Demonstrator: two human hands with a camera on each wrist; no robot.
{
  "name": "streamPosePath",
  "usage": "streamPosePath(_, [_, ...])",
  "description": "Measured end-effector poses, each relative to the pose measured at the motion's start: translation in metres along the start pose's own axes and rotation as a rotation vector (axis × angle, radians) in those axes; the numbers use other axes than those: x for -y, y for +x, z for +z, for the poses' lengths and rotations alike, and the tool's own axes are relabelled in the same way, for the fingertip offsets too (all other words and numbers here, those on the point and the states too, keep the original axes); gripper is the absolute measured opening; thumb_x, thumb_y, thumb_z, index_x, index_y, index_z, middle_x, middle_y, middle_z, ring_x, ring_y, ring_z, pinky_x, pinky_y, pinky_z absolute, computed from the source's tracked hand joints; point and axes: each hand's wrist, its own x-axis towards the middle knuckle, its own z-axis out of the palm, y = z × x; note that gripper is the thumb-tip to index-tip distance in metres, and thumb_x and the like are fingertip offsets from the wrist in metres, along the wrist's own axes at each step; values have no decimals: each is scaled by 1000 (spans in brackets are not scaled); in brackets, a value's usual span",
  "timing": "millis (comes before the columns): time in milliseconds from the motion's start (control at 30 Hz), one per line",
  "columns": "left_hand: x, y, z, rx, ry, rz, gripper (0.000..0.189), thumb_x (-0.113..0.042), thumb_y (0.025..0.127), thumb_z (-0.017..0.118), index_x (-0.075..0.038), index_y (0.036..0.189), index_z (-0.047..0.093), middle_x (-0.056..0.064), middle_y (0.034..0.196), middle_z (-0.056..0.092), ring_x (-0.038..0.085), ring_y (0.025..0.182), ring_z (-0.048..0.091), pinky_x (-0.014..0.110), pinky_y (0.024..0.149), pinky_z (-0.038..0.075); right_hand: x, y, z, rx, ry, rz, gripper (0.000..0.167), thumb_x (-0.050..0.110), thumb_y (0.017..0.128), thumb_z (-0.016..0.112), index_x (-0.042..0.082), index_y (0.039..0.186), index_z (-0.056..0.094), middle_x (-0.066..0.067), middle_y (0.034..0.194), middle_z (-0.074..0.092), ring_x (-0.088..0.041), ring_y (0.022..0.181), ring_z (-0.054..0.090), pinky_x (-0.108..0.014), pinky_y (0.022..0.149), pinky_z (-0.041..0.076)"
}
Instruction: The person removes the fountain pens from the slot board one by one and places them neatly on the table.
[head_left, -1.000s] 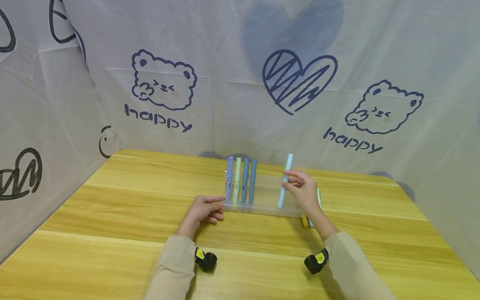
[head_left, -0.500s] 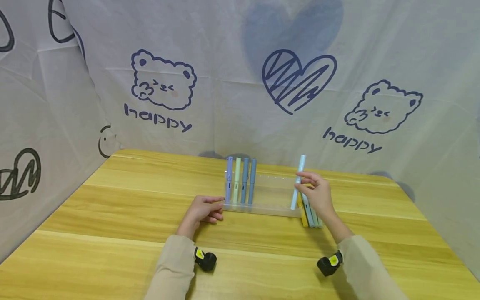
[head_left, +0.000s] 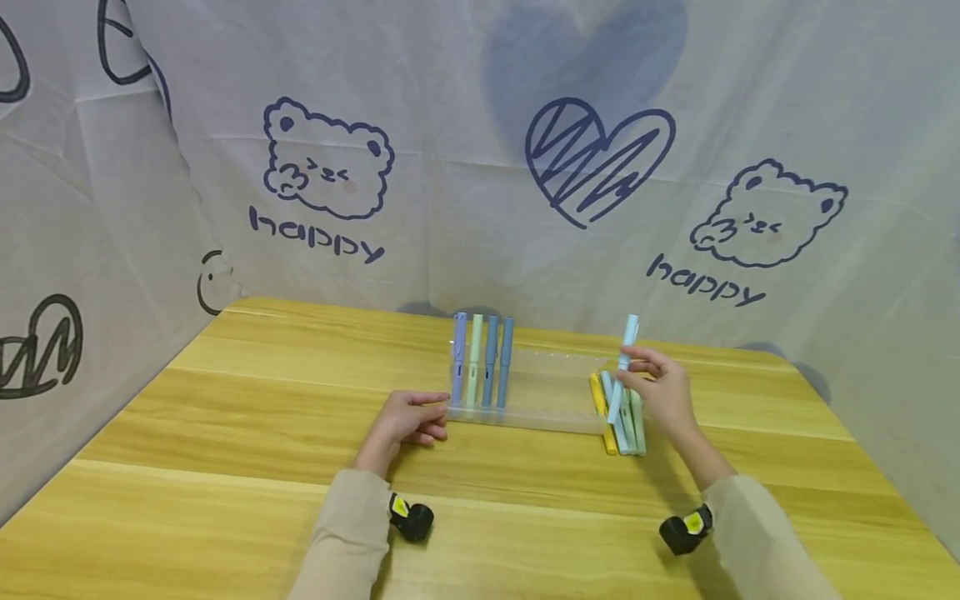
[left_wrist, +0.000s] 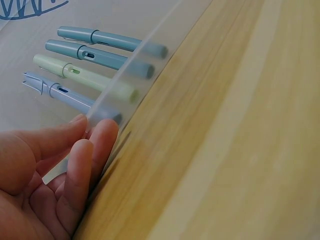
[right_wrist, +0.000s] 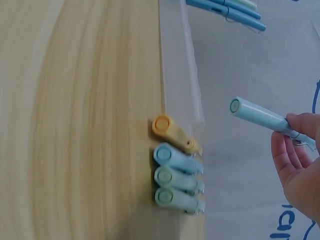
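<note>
My left hand (head_left: 405,423) pinches the left end of a clear pen stand (head_left: 551,385) between thumb and fingers, plain in the left wrist view. Upright against the stand's left part are a lavender pen (left_wrist: 57,91), a pale green pen (head_left: 474,358) and two dark blue pens (head_left: 504,367). Between thumb and fingers, my right hand (head_left: 663,392) holds a light blue pen (head_left: 631,329) by its middle. It tilts slightly, cap up, above the stand's right end. In the right wrist view, its lower end (right_wrist: 250,110) points away from the hand.
Beside the stand's right end several pens lean or lie together: a yellow pen (right_wrist: 170,134), a blue one (right_wrist: 175,157) and two pale green ones (right_wrist: 175,179). The wooden table (head_left: 225,467) meets a printed cloth (head_left: 450,208) behind.
My right hand has moved rightward with the light blue pen, from in front of the stand to above the leaning pens, uncovering them. My left hand has stayed in place.
</note>
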Motion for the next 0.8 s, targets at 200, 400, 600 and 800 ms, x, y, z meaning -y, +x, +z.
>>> streamPosePath(200, [0, 0, 0, -1, 3, 2, 31, -3, 87, 55, 5, 117, 56, 9, 69, 63, 11, 50, 59, 20, 43, 50, -7, 0, -11, -16, -18, -1, 32, -8, 78, 64, -12, 109, 56, -19, 92, 58, -1, 74, 54, -16, 64, 51])
streamPosePath(400, [-1, -1, 0, 0, -9, 0, 31, -2, 87, 56, 6, 117, 56, 9, 68, 63, 11, 50, 59, 20, 42, 49, -40, 8, -25, -11, 68, -25, 32, -2, 75, 69, -5, 106, 61, -4, 88, 61, -7, 74, 57, -19, 59, 53])
streamPosePath(600, [-1, 0, -1, 1, -11, 1, 31, -2, 87, 55, 6, 117, 55, 8, 68, 62, 11, 50, 59, 20, 42, 49, -105, 27, -39, -17, 61, -52, 36, 2, 73, 72, -3, 108, 62, -1, 92, 61, -7, 75, 59, -21, 58, 53])
streamPosePath(800, [-1, -1, -1, -6, -10, -1, 31, -3, 87, 56, 6, 117, 56, 8, 67, 62, 11, 50, 59, 20, 42, 49, -127, 31, -47, -24, -9, -19, 39, 2, 74, 71, -3, 111, 59, -3, 90, 60, -7, 73, 59, -24, 58, 54])
